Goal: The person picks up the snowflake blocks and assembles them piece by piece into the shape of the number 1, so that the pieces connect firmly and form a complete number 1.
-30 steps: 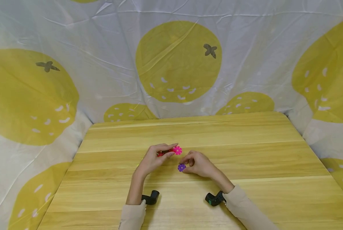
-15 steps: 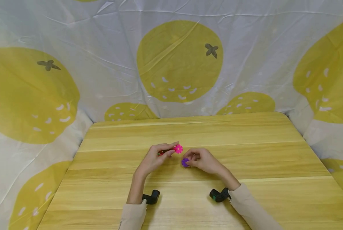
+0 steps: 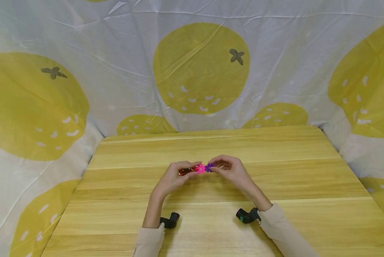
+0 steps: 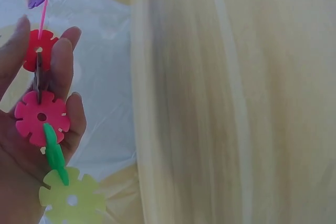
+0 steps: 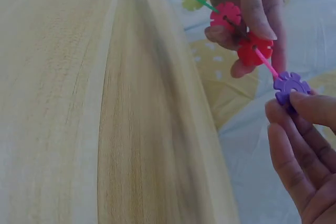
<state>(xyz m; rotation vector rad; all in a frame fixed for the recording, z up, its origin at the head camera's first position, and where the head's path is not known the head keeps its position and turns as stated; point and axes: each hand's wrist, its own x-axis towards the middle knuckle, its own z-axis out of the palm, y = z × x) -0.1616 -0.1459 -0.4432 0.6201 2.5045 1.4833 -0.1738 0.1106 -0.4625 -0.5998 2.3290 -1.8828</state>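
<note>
Purple plastic, a notched disc (image 5: 286, 83), sits clamped between the thumb and fingers of your right hand (image 3: 232, 174), its edge meeting the pink disc (image 5: 266, 63) that ends a linked chain. Your left hand (image 3: 173, 179) has its grip closed on the chain's red disc (image 4: 31, 56); a crimson disc (image 4: 27, 121), green disc (image 4: 54, 153) and yellow-green disc (image 4: 86, 190) follow, above the table (image 3: 275, 164). The green patch (image 3: 241, 218) on your right wrist camera (image 3: 251, 215) is too small to read.

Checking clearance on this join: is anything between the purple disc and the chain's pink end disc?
Nothing visible. The purple disc, in the right hand, seems to meet the pink end disc at its edge; whether they interlock, I can't tell.
</note>
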